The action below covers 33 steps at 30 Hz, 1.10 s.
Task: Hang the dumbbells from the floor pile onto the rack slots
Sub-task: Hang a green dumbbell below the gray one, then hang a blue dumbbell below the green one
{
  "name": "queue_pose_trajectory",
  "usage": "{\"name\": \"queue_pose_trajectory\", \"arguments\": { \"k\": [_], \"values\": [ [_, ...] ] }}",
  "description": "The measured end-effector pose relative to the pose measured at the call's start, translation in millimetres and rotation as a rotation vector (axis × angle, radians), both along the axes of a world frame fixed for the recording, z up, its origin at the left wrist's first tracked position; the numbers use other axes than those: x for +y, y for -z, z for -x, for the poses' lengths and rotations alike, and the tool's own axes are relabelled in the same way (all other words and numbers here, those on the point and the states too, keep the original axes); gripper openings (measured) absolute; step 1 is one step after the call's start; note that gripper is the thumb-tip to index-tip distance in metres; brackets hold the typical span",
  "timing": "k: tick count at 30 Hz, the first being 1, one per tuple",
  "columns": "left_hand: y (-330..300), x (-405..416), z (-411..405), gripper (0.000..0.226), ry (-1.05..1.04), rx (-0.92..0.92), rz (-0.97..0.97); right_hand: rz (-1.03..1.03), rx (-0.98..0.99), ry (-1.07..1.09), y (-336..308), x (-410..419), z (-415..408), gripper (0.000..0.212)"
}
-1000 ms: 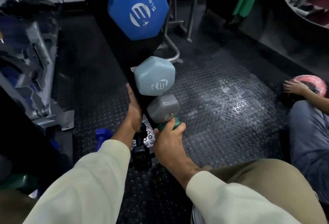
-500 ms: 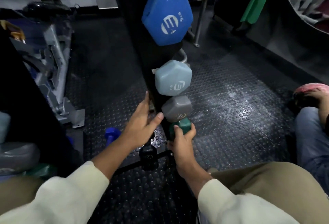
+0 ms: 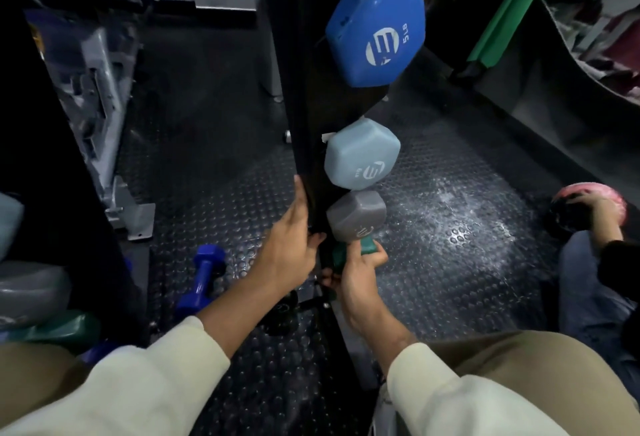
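From the head camera, the floor (image 3: 450, 262) is black rubber matting with raised round studs, scuffed pale in a patch to the right of the rack (image 3: 304, 89); a grey metal frame (image 3: 100, 89) stands at the left, a green post (image 3: 498, 27) leans at the upper right, and a second person's hand rests on a pink ball (image 3: 602, 196) at the right edge; the rack is a dark upright column in the middle, and it carries three dumbbells stacked one above another on its right side — the large blue dumbbell (image 3: 375, 30) on top, the pale blue dumbbell (image 3: 362, 155) under it, the grey dumbbell (image 3: 356, 216) lowest and touching the pale one; just beneath the grey head sits the green dumbbell (image 3: 367, 245), gripped by the right hand (image 3: 356, 280) with fingers and thumb curled round it at the foot of the column, though whether it is seated in a slot cannot be told; the left hand (image 3: 291, 248) lies against the rack's left edge, fingers straight and together, pointing up along it; on the floor to the left a dark blue dumbbell (image 3: 204, 276) lies near the rack's base, and a black dumbbell (image 3: 284, 314) lies beside it under the left forearm; more dumbbell heads — grey, green — sit blurred at the far left edge.
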<state>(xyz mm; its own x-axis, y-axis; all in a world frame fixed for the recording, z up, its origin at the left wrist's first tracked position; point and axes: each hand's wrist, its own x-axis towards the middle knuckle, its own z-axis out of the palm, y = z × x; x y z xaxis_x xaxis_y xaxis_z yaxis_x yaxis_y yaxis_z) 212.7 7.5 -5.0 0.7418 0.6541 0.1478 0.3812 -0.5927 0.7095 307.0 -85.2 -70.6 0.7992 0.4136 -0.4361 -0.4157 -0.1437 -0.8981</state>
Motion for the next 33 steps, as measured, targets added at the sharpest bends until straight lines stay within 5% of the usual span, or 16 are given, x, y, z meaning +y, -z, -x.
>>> {"name": "queue_pose_trajectory", "arguments": {
  "k": [8, 10, 17, 24, 31, 33],
  "values": [
    [-2.3, -1.2, 2.2, 0.109, -0.016, 0.036, -0.059, 0.066, -0.151, -0.063, -10.4, -5.2, 5.3, 0.061],
    [-6.6, 0.0, 4.8, 0.108, 0.002, 0.05, -0.012, 0.125, -0.161, -0.089, 2.0, -7.8, -0.9, 0.077],
    [-9.7, 21.8, 52.6, 0.096, 0.02, 0.245, 0.041, 0.06, -0.177, -0.11, -13.1, -14.6, 13.9, 0.082],
    [51.2, 44.9, 131.4, 0.06, -0.061, 0.48, 0.127, 0.176, 0.01, -0.093, 19.6, 3.6, 50.9, 0.125],
    [107.0, 50.1, 187.7, 0.041, -0.217, 0.607, 0.328, 0.276, 0.05, -0.334, 69.2, 26.9, 89.4, 0.071],
    [121.7, 50.9, 191.4, 0.038, -0.247, 0.614, 0.363, 0.301, 0.056, -0.381, 87.4, 32.7, 94.7, 0.078]
  ]
}}
